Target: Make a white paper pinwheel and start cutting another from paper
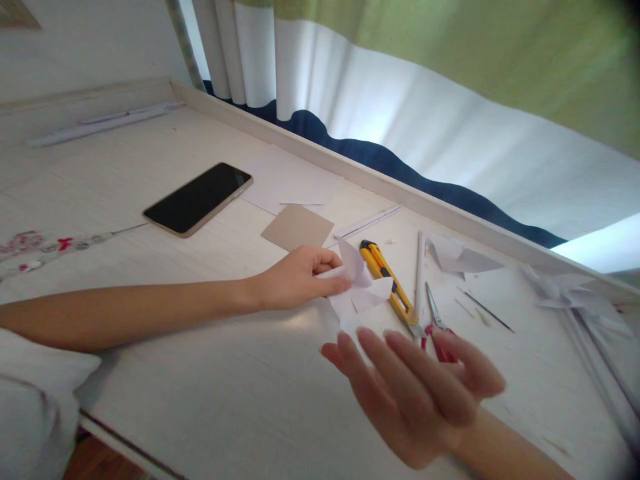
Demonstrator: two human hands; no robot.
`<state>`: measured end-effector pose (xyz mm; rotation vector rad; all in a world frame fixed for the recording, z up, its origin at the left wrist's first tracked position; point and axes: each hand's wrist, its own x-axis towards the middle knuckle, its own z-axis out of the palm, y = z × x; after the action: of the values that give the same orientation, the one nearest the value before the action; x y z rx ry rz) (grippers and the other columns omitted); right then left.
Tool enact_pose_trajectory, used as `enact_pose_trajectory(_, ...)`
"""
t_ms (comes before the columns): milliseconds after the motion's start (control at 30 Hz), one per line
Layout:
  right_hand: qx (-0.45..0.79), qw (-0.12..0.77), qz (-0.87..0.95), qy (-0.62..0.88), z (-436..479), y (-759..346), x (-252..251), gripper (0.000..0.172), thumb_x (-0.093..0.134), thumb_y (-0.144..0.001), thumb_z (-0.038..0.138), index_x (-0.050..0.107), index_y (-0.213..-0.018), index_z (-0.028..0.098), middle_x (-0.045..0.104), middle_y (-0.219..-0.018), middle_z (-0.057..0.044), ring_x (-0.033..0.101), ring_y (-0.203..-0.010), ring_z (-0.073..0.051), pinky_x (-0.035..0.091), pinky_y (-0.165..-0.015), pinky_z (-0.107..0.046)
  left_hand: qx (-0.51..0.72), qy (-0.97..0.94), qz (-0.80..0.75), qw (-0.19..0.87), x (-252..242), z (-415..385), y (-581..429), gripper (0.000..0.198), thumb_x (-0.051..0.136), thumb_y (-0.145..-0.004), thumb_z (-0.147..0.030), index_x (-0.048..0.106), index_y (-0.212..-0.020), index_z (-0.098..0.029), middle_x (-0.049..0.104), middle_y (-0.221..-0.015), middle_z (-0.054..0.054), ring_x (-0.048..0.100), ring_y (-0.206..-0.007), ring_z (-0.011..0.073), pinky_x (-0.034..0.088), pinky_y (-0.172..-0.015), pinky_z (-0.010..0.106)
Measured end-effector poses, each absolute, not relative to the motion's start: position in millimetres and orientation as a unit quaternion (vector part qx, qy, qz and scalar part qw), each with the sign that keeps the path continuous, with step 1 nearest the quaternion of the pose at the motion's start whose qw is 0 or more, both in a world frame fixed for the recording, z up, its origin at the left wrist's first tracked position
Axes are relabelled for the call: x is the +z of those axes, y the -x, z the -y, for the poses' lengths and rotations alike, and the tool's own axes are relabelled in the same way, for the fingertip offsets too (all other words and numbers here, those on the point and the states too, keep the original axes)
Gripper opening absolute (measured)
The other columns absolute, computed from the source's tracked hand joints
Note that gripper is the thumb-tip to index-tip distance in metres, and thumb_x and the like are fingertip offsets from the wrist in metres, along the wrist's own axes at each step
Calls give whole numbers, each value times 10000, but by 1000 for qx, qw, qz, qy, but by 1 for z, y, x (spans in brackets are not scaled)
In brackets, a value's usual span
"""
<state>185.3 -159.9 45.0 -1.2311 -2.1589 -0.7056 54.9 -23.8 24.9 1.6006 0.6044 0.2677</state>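
Paper pinwheel [369,295] pinched by left grip [306,277]; right grip [415,395] spread, near red-handled scissors [439,323].

A white paper pinwheel [360,288] was just right of the frame's centre, partly folded blades flaring outward, one tip pointing upward

Black-screened phone [200,199] flat on white table [200,393] — green, white, navy curtain [400,100] behind.

The utility knife [400,301] lies between folded paper [356,272] and scissors [435,311].
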Motion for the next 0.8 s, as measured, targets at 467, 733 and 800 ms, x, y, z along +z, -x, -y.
enact_pose_trajectory(467, -470, 178, 796, 337, 155, -192, 22, 132, 570, -735, 355, 677, -791, 302, 621, -910, 19, 490, -836, -142, 337, -731, -341, 90, -597, -285, 744, 27, 35, -56, 135, 574, -720, -217, 554, -773, -94, 575, -659, -4, 503, -555, 51, 374, -496, 139)
enact_pose_trajectory(733, -456, 151, 810, 337, 155, -196, 25, 122, 691, -605, 184, 664, -669, 285, 630, -846, 34, 494, -815, -146, 321, -742, -349, 91, -596, -284, 746, 26, 35, -56, 149, 575, -721, -215, 559, -790, -84, 584, -695, 9, 525, -598, 61, 397, -543, 151)
enact_pose_trajectory(800, -453, 144, 812, 338, 155, -196, 24, 145, 703, -581, 161, 659, -655, 277, 629, -839, 33, 496, -812, -148, 321, -747, -352, 92, -595, -293, 742, 27, 36, -56, 144, 576, -718, -211, 560, -789, -87, 584, -687, 5, 521, -589, 60, 395, -542, 152)
